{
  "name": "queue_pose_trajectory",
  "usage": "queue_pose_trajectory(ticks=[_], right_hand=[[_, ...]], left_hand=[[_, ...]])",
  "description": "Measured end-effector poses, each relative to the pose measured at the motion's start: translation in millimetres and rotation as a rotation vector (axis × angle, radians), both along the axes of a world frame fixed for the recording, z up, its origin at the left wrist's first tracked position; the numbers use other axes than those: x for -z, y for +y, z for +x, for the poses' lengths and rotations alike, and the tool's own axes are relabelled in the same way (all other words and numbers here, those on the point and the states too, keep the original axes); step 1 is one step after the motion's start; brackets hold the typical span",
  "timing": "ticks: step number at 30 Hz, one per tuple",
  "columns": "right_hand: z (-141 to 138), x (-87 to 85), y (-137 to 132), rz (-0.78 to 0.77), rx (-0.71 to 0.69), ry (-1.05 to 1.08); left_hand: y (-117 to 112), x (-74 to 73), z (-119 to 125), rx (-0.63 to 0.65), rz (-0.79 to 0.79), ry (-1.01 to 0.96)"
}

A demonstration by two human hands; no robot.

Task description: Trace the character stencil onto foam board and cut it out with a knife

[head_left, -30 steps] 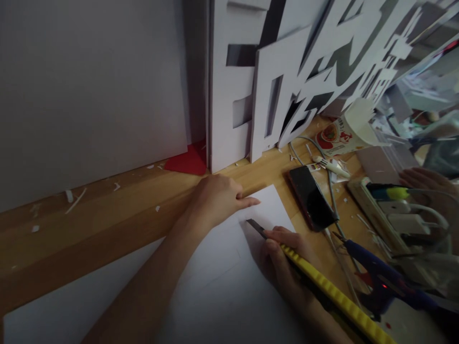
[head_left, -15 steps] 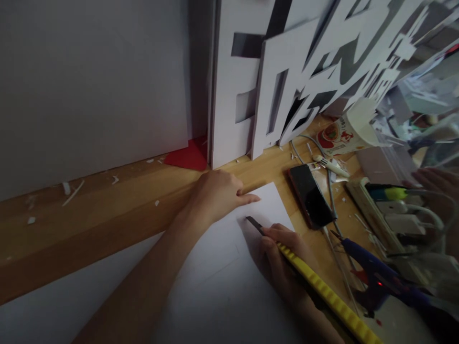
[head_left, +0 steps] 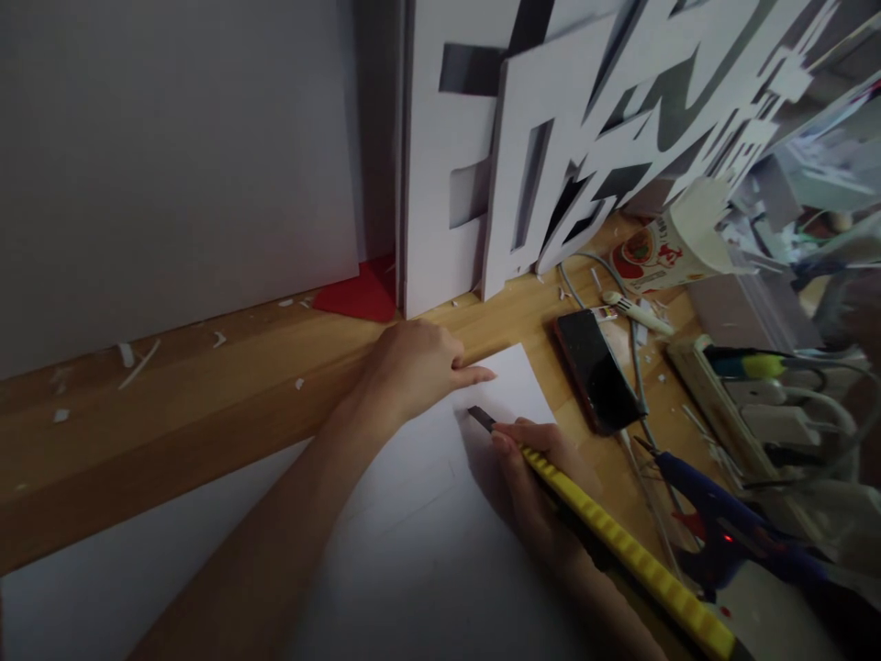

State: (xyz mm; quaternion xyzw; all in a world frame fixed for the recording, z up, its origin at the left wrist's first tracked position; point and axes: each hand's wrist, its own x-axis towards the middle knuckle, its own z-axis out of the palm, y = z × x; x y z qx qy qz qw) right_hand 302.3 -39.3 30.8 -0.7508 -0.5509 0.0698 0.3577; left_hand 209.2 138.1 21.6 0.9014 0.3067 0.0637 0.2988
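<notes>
A white sheet lies flat on the wooden table. My left hand presses down on its upper part, fingers curled and the index finger pointing right. My right hand is closed round a yellow utility knife, whose dark blade tip touches the sheet just below my left index finger. Faint pencil lines show on the sheet near the blade.
White cut-out letter boards lean at the back, beside a large white board and a red scrap. To the right lie a black phone, a power strip, a blue glue gun, a printed cup and cables.
The view has shifted slightly. Both hands and the knife have edged a little up the sheet; the grip has not changed.
</notes>
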Motion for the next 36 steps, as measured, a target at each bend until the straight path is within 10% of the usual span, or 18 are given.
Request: queue_pose_trajectory(ticks=[36], right_hand=[[5.7, 4.1, -10.3, 0.055, -0.039, -0.064]], left_hand=[[-0.8, -0.5, -1.2, -0.004, -0.035, -0.05]])
